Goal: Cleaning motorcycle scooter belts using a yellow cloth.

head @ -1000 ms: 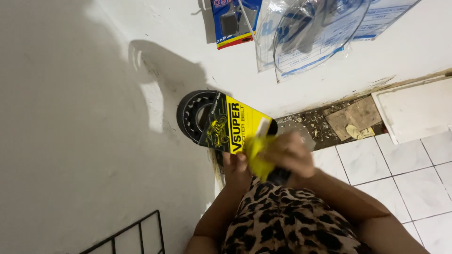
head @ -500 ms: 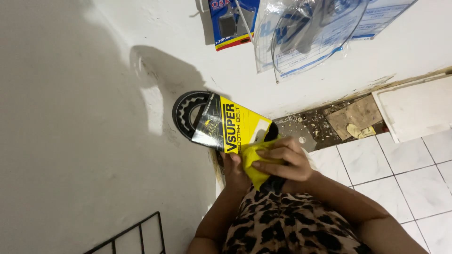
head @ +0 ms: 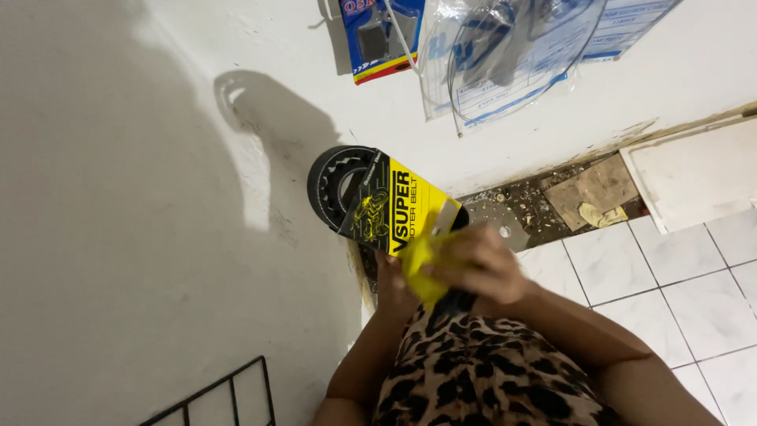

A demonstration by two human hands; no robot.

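Observation:
A black toothed drive belt (head: 335, 183) in a yellow and black cardboard sleeve (head: 394, 207) is held up in front of a white wall. My left hand (head: 392, 284) grips the lower end of the belt from below. My right hand (head: 477, 264) presses a yellow cloth (head: 422, 264) against the belt's near end, beside the sleeve. The part of the belt under my hands is hidden.
Hanging on the wall above are a blue and red blister card (head: 378, 35) and clear plastic bags (head: 512, 55). Debris and a cardboard scrap (head: 587, 189) lie along the wall's foot. White floor tiles (head: 670, 276) spread to the right. A black wire rack (head: 221, 394) is at lower left.
The belt and sleeve have shifted slightly left and up in view. My right hand has slid with the yellow cloth along the belt's near end.

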